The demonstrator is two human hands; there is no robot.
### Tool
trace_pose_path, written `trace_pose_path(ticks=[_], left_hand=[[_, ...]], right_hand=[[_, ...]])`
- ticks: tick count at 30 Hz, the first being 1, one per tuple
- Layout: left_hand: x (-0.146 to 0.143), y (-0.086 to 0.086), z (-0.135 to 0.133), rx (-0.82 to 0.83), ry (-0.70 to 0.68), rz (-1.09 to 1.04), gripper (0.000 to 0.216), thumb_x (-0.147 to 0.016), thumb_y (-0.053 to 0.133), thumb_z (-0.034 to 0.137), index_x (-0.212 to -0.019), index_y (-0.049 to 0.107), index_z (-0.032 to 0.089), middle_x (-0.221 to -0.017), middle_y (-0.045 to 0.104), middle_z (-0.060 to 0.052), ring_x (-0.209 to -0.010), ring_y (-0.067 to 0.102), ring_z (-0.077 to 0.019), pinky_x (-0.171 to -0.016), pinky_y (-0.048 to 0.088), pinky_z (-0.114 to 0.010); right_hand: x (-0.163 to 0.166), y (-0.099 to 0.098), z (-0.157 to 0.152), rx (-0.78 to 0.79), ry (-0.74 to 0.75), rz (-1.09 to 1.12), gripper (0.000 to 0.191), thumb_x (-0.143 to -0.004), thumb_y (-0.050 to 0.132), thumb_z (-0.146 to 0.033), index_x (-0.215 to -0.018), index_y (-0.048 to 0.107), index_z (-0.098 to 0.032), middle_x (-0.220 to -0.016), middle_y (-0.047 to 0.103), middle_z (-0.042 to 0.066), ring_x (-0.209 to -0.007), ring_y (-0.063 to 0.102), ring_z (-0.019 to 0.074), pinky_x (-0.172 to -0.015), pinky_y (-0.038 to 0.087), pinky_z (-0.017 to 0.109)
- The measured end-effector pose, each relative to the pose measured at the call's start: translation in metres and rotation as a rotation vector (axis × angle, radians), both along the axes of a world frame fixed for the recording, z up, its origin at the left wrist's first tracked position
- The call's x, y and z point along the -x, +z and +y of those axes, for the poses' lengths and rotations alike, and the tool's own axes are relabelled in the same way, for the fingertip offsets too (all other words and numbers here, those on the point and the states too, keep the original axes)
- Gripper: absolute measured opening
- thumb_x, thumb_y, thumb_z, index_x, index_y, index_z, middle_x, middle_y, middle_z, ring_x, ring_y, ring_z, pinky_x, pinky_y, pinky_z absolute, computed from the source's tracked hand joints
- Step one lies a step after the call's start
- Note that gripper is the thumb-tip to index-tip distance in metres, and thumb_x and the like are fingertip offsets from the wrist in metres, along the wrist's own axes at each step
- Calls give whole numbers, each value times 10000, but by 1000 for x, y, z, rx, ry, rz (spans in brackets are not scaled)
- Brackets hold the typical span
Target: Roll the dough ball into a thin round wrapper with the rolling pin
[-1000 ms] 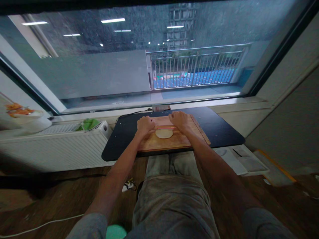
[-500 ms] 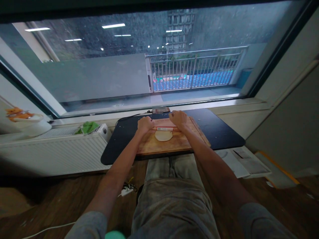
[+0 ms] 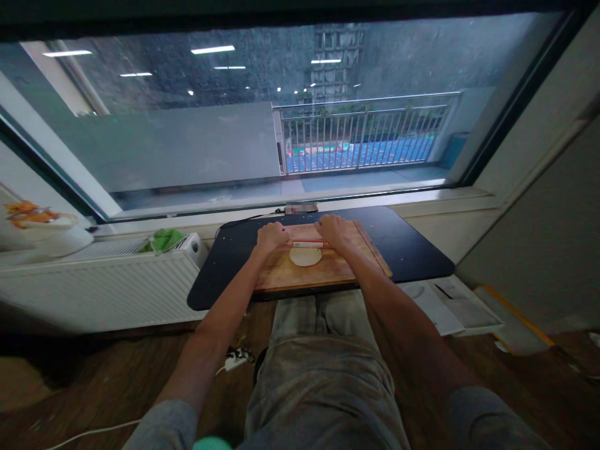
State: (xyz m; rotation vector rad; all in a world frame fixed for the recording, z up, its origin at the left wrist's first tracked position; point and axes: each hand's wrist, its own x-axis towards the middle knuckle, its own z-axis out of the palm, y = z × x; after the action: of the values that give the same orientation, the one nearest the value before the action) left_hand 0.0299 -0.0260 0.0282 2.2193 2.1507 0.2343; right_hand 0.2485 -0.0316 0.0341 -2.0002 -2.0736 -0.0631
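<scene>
A wooden rolling pin (image 3: 308, 244) with a red-and-white label lies crosswise on a wooden cutting board (image 3: 281, 278). At its left end, my left hand (image 3: 272, 237) is closed around it. My right hand (image 3: 330, 230) is closed over the other end, its wrist hiding part of the pin. A flat, pale round of dough (image 3: 305, 256) rests on the board, with its far edge against the pin.
The board sits on a black tabletop (image 3: 412, 256) dotted with small white bits. Behind it, a small blurred object (image 3: 300, 208) lies near the window sill. A radiator (image 3: 117, 287) with a green cloth (image 3: 165, 240) stands left; a power strip (image 3: 235, 360) is on the floor.
My right hand has come down slightly and a little toward the left on the rolling pin. The dough and my left hand look almost unchanged; the view has shifted slightly.
</scene>
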Motion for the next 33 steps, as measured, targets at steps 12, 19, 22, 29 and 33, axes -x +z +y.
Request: trace_pose_path(ticks=[12, 19, 22, 29, 33], left_hand=[[0, 1, -17, -74, -50, 26, 459, -1026, 511, 407, -1176, 896, 207, -1205, 849, -197, -1164, 804, -383, -941, 602, -407], [4, -5, -30, -169, -74, 38, 393, -1006, 556, 407, -1079, 902, 234, -1105, 858, -164, -1068, 806, -353, -876, 561, -378], [5, -4, -32, -149, -93, 34, 377, -997, 579, 424, -1058, 901, 239, -1096, 857, -164, -1063, 802, -355, -860, 543, -371], [4, -7, -34, -198, -54, -35, 389, -1062, 513, 404, -1032, 867, 243, -1139, 854, -135, -1089, 781, -314, -860, 494, -346], [7, -10, -37, -241, -53, -82, 382, -1099, 479, 375, -1023, 819, 218, -1140, 828, -144, -1091, 748, -299, -879, 484, -341]], right_hand=[[1, -18, -21, -124, 113, -71, 403, -1177, 359, -319, -1330, 702, -173, -1375, 728, 205, -1353, 574, 348, -1115, 467, 478], [3, -14, -52, -58, 129, -68, 439, -1158, 386, -305, -1492, 627, -153, -1458, 681, 233, -1360, 581, 378, -1091, 492, 507], [4, -13, -59, -30, 135, -67, 459, -1154, 392, -299, -1518, 627, -146, -1511, 658, 243, -1392, 570, 402, -1091, 497, 544], [-3, -15, -72, -109, 313, -59, 402, -1186, 389, -320, -1310, 743, -176, -1389, 734, 188, -1319, 616, 318, -1138, 448, 463], [-18, -21, -82, -86, 424, -1, 342, -1167, 532, -403, -1208, 795, -188, -1310, 792, 149, -1251, 679, 281, -1134, 447, 399]])
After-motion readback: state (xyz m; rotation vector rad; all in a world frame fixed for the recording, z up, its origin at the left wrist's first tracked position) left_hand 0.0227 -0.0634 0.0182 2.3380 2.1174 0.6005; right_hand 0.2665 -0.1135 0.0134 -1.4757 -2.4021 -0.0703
